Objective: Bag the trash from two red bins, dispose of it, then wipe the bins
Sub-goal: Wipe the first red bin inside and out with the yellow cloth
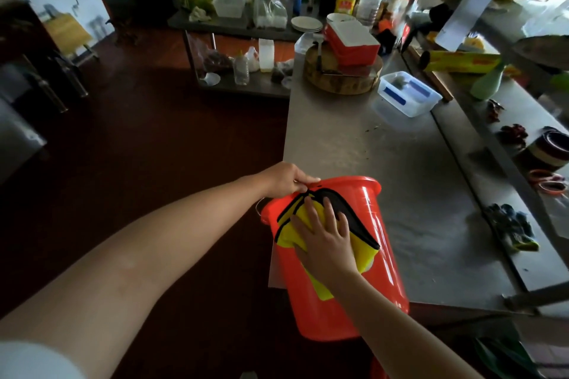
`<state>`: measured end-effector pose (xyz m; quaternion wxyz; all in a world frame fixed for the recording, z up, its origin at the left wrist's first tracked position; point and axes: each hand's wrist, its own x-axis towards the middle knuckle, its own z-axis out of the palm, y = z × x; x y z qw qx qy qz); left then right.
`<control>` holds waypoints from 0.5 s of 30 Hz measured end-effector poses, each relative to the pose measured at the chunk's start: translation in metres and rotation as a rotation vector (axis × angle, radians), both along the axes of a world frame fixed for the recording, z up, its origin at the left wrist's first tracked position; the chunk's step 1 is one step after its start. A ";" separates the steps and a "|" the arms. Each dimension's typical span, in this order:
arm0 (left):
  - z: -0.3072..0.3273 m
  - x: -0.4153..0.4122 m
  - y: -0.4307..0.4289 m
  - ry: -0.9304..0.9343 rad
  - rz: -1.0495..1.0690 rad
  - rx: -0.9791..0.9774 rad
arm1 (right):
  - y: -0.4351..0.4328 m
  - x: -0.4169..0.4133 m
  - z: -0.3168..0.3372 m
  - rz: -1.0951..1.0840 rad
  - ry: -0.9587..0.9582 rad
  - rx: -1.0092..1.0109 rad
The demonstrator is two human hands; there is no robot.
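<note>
Left grip [288,179] on red bin [385,218] rim

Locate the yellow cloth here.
Head view, lower centre: the yellow cloth lies under the right hand, pressed against the side of the red bin at the near edge of the steel counter.

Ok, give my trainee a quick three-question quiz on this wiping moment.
1. True or false: the right hand presses the yellow cloth flat against the outer wall of the red bin.
2. Multiple choice: the left hand grips the bin by its A) rim B) base C) lid.
3. Fill in: the bin is tilted at the near corner of the steel ____.
Key: 1 true; 2 A; 3 table.
</note>
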<state>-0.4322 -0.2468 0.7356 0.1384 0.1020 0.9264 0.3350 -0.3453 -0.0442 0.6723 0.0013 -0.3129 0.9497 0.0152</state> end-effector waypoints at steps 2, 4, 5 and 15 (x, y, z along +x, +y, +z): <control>-0.002 -0.001 -0.003 -0.019 0.005 0.027 | -0.003 0.004 -0.001 -0.008 0.011 0.001; -0.003 0.000 -0.005 -0.033 0.009 0.047 | -0.001 0.011 -0.004 -0.009 0.026 -0.009; -0.004 0.001 -0.006 -0.033 0.013 0.053 | 0.003 0.017 -0.007 -0.007 0.032 -0.017; -0.015 0.025 0.006 0.118 -0.014 -0.014 | 0.098 0.093 -0.039 -0.114 0.076 -0.162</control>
